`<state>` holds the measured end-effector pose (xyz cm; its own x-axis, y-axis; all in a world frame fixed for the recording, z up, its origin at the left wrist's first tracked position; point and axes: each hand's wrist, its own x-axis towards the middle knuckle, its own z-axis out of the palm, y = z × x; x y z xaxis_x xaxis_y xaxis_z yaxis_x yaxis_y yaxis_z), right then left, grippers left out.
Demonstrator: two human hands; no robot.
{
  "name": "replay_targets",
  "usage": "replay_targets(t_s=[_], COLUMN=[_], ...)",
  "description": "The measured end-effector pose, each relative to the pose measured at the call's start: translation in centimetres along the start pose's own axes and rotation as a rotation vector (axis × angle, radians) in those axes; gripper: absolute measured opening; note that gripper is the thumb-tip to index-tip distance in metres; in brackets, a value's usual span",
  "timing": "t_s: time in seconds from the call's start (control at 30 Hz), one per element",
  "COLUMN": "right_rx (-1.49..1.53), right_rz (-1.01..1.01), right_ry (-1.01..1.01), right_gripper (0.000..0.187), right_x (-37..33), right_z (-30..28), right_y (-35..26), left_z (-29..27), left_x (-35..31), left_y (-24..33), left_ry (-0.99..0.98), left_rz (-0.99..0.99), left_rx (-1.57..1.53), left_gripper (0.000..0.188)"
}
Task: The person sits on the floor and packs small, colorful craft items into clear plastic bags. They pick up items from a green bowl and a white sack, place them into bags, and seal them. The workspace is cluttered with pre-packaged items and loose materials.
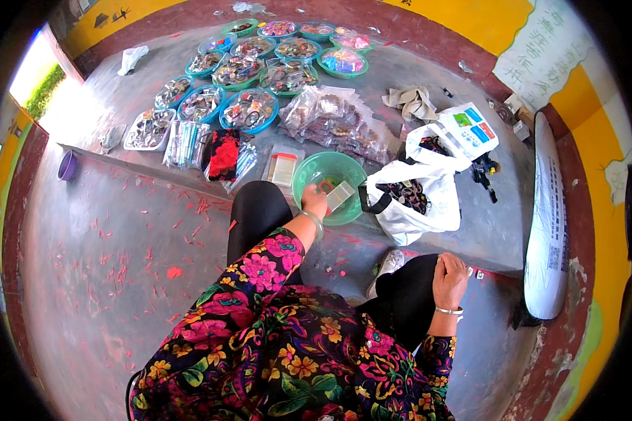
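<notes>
My left hand (314, 203) is over the near left side of a green plastic basin (304, 170), its fingers closed. Whatever they grip is hidden. Right against the fingers is a pale rectangular pack (341, 196), tilted in the basin. Something small and reddish shows beside the fingertips. Over my right knee (407, 281) rests my right hand (450, 281), its fingers curled in and nothing visible in them. Just left of the basin lies a flat clear-wrapped box (284, 168) with a red edge.
Several basins of small goods (249, 110) fill the far floor. Behind the green basin lie bagged beaded items (333, 116). White bags (435, 203) with dark pieces stand to its right. A red-and-black packet (224, 156) lies left, near a step edge. Red scraps litter the lower floor.
</notes>
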<state>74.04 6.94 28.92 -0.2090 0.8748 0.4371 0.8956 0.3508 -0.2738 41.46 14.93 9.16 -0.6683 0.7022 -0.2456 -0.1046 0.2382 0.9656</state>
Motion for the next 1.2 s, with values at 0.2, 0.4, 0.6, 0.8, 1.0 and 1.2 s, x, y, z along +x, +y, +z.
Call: replay_targets(t_s=[0.2,0.4,0.6,0.8,1.0,1.2], right_rx=[-0.153,-0.223,-0.031,0.197,0.362,0.527], right_rz=[0.028,-0.195,-0.308,-0.446,-0.486,-0.433], right_ry=[-0.175,-0.396,-0.648,-0.820,-0.826,-0.976], right_gripper=[0.017,0.025,0.019,0.026,0.023,0.023], right_x=[-1.1,-1.2,1.1,2.9,4.9,8.6], right_z=[-1.9,-1.5,-1.1,-0.3,2.1,4.0], right_y=[-0.4,1.7,4.8,7.8,10.2,12.9], left_z=[-4.1,-12.6,-15.7,-14.4,-10.7,-8.1], left_x=[-4.9,-5.8,-6.8,-3.6,-0.8,1.1], left_y=[13.0,16.9,15.4,16.4,16.9,18.4], left_ry=[-0.521,-0.900,-1.203,-1.559,-1.785,-1.948], left_rz=[0.142,1.242,1.271,1.370,1.252,1.073], left_rx=[0.080,1.063,1.294,1.160,0.943,0.938], left_gripper=[0.021,0.023,0.037,0.049,0.041,0.038])
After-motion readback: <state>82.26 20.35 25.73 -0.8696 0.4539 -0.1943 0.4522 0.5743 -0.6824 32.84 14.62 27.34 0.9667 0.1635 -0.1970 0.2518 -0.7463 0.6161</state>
